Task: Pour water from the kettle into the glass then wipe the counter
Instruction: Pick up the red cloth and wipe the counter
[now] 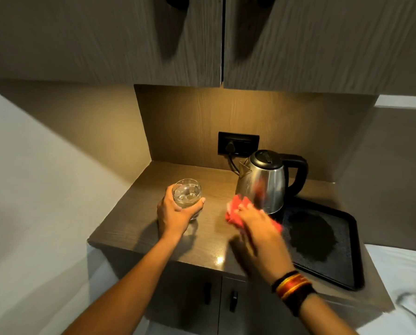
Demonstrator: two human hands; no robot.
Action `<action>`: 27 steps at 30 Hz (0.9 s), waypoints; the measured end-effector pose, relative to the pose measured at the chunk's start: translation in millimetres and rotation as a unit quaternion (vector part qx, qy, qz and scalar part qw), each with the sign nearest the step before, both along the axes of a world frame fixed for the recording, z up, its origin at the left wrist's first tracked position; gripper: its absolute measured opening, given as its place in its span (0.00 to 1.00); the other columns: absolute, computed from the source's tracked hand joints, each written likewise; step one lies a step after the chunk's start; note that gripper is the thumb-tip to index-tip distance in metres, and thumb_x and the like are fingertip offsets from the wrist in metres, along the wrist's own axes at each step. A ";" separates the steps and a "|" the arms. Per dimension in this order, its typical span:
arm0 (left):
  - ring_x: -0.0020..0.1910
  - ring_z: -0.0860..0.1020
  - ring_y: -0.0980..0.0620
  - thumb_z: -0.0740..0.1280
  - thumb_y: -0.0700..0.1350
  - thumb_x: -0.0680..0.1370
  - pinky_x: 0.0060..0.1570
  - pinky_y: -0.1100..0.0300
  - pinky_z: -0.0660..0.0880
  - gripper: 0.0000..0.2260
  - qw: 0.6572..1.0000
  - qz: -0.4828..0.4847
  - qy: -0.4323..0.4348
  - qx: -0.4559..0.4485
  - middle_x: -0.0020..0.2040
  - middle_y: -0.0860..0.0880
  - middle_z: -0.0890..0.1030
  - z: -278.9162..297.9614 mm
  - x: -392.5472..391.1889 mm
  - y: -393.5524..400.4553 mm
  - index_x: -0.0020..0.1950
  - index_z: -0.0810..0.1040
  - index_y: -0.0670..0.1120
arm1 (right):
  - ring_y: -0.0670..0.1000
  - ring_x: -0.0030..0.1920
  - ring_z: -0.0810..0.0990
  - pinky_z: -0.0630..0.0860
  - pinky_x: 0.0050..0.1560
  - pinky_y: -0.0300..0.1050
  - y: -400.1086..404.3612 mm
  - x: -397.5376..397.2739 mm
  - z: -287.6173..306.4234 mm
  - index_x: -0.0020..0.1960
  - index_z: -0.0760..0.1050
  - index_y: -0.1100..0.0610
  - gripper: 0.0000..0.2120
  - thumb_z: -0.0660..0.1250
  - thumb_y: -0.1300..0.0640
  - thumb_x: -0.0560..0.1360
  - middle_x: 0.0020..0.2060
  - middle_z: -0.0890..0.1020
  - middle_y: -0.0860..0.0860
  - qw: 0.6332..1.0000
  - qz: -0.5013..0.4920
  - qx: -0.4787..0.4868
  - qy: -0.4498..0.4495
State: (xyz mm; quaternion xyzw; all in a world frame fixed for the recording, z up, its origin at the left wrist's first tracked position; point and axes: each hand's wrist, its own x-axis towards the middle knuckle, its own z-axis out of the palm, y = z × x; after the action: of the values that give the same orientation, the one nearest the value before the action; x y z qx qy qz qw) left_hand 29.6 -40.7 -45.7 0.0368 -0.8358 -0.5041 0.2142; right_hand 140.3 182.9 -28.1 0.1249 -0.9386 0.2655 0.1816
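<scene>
A clear glass [187, 192] holding water is in my left hand [175, 212], lifted slightly above the wooden counter [151, 209]; its shadow lies below it. My right hand [257, 224] presses flat on a red cloth [236, 209] on the counter, blurred with motion, just in front of the steel kettle [265, 182]. The kettle stands upright with its lid shut and its black handle pointing right, at the back corner of the black tray [342, 243].
A black wall socket [238, 144] with a plugged cord sits behind the kettle. Upper cabinets [202, 39] hang overhead. Lower cabinet doors [209, 296] are below the counter edge. White bedding [400, 269] lies to the right.
</scene>
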 end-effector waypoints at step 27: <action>0.50 0.79 0.67 0.78 0.72 0.56 0.46 0.63 0.81 0.36 0.998 -0.033 0.046 0.011 0.50 0.68 0.79 45.3 -56.7 -68.8 0.60 0.74 0.63 | 0.59 0.82 0.42 0.40 0.80 0.56 -113.7 -215.5 -43.4 0.83 0.47 0.55 0.32 0.51 0.45 0.83 0.82 0.47 0.58 0.953 0.033 0.201 -0.225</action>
State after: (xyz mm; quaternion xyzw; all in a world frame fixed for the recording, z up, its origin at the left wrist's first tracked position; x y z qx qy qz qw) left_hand -27.1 -109.5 -0.4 -0.0112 -0.8202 -0.5212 0.2354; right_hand -75.2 69.2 -71.5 0.1269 -0.9844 0.0982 -0.0720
